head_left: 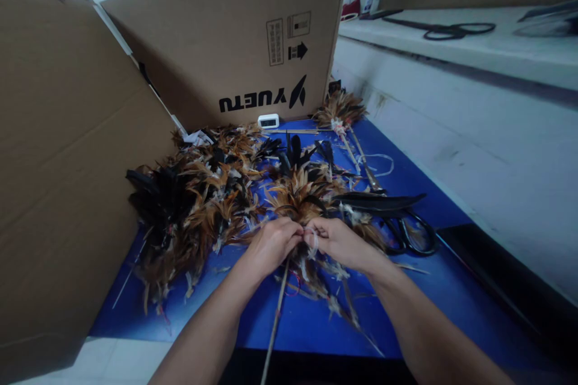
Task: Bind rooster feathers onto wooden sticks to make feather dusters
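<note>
We have both hands meeting at the base of a feather bundle [301, 197] over the blue mat [451, 295]; our left hand [271, 245] is curled tight around the gathered quills where they join the thin stick [274, 325], which runs back toward us — a grip that seems meant to keep the feathers from splaying; our right hand [339, 243] sits just beside it, fingers pinched narrow on a loop of pale string [313, 243] at the same spot, apparently holding the binding taut against the stick. The bundle fans up and away from our knuckles, brown and black tips outward. To the left lies a loose heap of feathers [189, 204], near enough to draw from; black scissors [409, 231] rest on the mat just right of our right hand, within easy reach; a finished duster [339, 114] lies farther back by the cardboard box [235, 36], beside a small white clock [268, 121]; another pair of scissors [451, 30] sits on the ledge — well apart.
</note>
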`<state>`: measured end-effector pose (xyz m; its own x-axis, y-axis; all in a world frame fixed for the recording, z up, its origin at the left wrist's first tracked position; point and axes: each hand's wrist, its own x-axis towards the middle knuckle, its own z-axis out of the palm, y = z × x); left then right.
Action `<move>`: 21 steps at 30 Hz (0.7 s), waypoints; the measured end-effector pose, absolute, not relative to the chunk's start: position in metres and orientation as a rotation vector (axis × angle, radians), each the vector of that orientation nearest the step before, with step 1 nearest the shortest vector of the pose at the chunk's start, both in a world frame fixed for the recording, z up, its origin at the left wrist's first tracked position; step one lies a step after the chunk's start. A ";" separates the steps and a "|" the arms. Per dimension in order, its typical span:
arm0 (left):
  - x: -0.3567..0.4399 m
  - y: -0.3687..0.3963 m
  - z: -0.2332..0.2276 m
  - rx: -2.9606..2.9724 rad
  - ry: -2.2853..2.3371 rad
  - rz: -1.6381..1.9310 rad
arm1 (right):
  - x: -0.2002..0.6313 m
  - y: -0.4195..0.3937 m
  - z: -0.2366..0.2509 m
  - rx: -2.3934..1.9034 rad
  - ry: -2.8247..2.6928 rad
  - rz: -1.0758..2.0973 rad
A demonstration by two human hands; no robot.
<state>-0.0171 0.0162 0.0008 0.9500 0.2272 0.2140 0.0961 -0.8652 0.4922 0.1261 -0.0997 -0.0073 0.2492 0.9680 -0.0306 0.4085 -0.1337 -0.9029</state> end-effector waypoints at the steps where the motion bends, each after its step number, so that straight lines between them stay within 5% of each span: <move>1: -0.018 0.015 0.001 2.639 0.236 0.348 | 0.126 -0.099 -0.008 -1.691 -1.290 0.842; 14: -0.018 0.012 0.008 2.667 0.241 0.315 | 0.129 -0.107 -0.002 -1.986 -1.413 0.603; 21: -0.018 0.015 0.007 2.615 0.247 0.334 | 0.127 -0.105 -0.001 -1.674 -1.282 0.703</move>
